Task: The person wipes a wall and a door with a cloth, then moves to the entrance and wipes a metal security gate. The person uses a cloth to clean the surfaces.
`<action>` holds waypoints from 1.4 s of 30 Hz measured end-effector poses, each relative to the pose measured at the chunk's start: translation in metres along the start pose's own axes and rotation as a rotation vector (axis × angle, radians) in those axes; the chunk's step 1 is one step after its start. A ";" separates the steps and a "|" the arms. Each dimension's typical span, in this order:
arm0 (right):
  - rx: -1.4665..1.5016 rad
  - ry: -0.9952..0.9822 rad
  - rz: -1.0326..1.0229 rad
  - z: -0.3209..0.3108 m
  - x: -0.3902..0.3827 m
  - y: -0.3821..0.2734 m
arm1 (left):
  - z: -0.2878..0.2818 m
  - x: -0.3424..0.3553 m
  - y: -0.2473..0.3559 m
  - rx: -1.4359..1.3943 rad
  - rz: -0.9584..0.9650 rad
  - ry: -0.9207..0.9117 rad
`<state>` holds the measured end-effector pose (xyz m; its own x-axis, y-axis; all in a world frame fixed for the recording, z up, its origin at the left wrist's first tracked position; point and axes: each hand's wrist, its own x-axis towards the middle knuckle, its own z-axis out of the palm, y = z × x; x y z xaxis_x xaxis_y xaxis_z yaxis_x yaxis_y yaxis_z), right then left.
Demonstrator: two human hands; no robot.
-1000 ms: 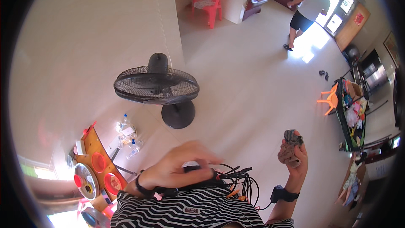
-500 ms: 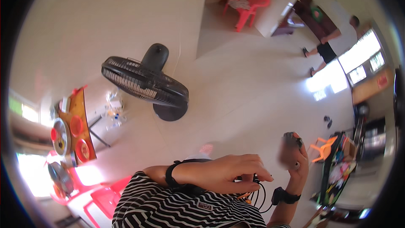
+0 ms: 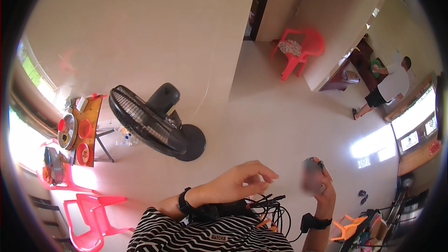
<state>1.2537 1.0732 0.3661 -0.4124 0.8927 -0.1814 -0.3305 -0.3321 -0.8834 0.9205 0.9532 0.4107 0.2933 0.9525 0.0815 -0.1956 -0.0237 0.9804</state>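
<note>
My left hand (image 3: 240, 182) is held in front of my chest, its fingers loosely curved and apart with nothing between them. A dark band is round that wrist. My right hand (image 3: 326, 187) is raised to the right, its fingers wrapped round a phone-sized dark handheld device (image 3: 311, 177); the front of it is blurred, so its exact kind is unclear. That wrist wears a black strap with a small box (image 3: 308, 222). A bundle of black cables (image 3: 275, 207) hangs near my striped shirt, between the two arms.
A black standing fan (image 3: 154, 126) is ahead on the left. Beyond it, left, a wooden table (image 3: 95, 112) bears bowls and a tray. Red plastic chairs (image 3: 95, 219) stand lower left and another red chair (image 3: 310, 46) far ahead. A person (image 3: 392, 84) stands at the far right.
The view has tilted up and shifted, showing more wall and the red chair fully. My left hand has moved left, away from the cables. The right hand still holds the dark device. The person has turned.
</note>
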 end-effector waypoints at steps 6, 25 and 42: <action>-0.176 -0.186 -0.027 -0.097 0.096 -0.053 | 0.033 0.098 -0.016 -0.050 -0.040 0.257; -0.297 -0.670 0.150 0.042 0.460 -0.135 | -0.055 0.261 -0.012 0.210 0.002 0.691; -0.693 -0.853 -1.155 0.476 0.700 -0.149 | -0.203 0.246 -0.005 0.098 0.143 1.402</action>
<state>0.6099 1.6025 0.5766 -0.6370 0.0520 0.7691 -0.4538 0.7812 -0.4287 0.8042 1.2490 0.3892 -0.8953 0.4455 -0.0066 -0.0619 -0.1097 0.9920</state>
